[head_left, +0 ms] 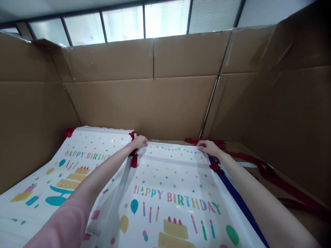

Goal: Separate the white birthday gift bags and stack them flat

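The middle birthday sheet [178, 175] looks like thin, smooth plastic with a soft gloss, as does the left birthday sheet [88, 144]. The box [139, 103] is matt brown cardboard, creased at its folds, with shiny clear tape [227, 55]. The red ribbon [269, 172] looks like cloth; the pink sleeve [62, 224] is matt fabric.

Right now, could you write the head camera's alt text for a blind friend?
A person's left hand and right hand hold the top corners of a white HAPPY BIRTHDAY sheet inside a cardboard box. A similar sheet lies to its left, red ribbon to its right.
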{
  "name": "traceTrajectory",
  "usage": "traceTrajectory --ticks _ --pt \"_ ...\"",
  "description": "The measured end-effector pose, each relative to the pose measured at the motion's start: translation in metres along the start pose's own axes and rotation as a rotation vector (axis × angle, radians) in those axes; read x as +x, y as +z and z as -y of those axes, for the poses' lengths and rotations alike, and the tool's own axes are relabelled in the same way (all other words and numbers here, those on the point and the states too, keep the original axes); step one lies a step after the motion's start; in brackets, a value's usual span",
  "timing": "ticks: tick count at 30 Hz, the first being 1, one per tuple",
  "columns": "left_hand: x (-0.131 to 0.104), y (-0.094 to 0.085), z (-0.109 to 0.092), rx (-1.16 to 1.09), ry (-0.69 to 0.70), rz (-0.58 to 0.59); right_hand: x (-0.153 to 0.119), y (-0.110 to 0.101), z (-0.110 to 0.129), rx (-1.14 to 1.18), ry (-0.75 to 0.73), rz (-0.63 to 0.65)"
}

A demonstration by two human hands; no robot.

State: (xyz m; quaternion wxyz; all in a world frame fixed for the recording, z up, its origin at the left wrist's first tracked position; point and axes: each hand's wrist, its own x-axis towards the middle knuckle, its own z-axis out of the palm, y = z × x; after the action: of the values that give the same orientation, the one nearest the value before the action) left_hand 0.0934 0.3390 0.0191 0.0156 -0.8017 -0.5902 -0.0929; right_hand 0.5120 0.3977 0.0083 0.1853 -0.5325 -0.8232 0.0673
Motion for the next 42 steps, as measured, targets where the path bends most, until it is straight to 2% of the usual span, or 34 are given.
traceTrajectory --ticks 5,7,9,13,16,18,20,22,24,29,33,38,42 --pt "-0.011 0.005 -0.007 0.027 0.013 -0.113 0.003 0.013 0.003 0.091 -0.063 -0.114" --pt "-0.027 0.001 -0.009 0.034 0.026 -0.173 0.002 0.021 0.009 0.081 -0.111 -0.098" --pt "-0.051 -0.005 -0.007 0.043 0.03 -0.22 -0.001 0.031 0.018 0.066 -0.172 -0.032" --pt "-0.131 -0.019 0.016 0.07 0.01 -0.266 -0.02 0.052 0.051 -0.011 -0.289 0.098" --pt "-0.206 -0.028 0.047 0.063 -0.123 -0.231 -0.035 0.06 0.089 -0.062 -0.322 0.171" --pt "-0.256 -0.032 0.066 0.029 -0.271 -0.156 -0.041 0.061 0.117 -0.064 -0.347 0.196" --pt "-0.301 -0.033 0.078 -0.006 -0.391 -0.031 -0.043 0.061 0.146 -0.047 -0.385 0.2" --pt "-0.337 -0.033 0.082 -0.039 -0.443 0.104 -0.043 0.061 0.177 -0.03 -0.442 0.201" --pt "-0.362 -0.032 0.078 -0.062 -0.461 0.188 -0.044 0.061 0.207 -0.027 -0.496 0.201" --pt "-0.391 -0.032 0.057 -0.033 -0.47 0.22 -0.059 0.06 0.282 -0.024 -0.575 0.203" --pt "-0.406 -0.038 0.041 0.001 -0.431 0.22 -0.069 0.058 0.326 -0.028 -0.606 0.211" --pt "-0.416 -0.049 0.031 0.01 -0.35 0.18 -0.054 0.064 0.358 -0.088 -0.584 0.189" --pt "-0.406 -0.054 0.04 -0.028 -0.317 0.133 -0.027 0.068 0.374 -0.121 -0.501 0.169"
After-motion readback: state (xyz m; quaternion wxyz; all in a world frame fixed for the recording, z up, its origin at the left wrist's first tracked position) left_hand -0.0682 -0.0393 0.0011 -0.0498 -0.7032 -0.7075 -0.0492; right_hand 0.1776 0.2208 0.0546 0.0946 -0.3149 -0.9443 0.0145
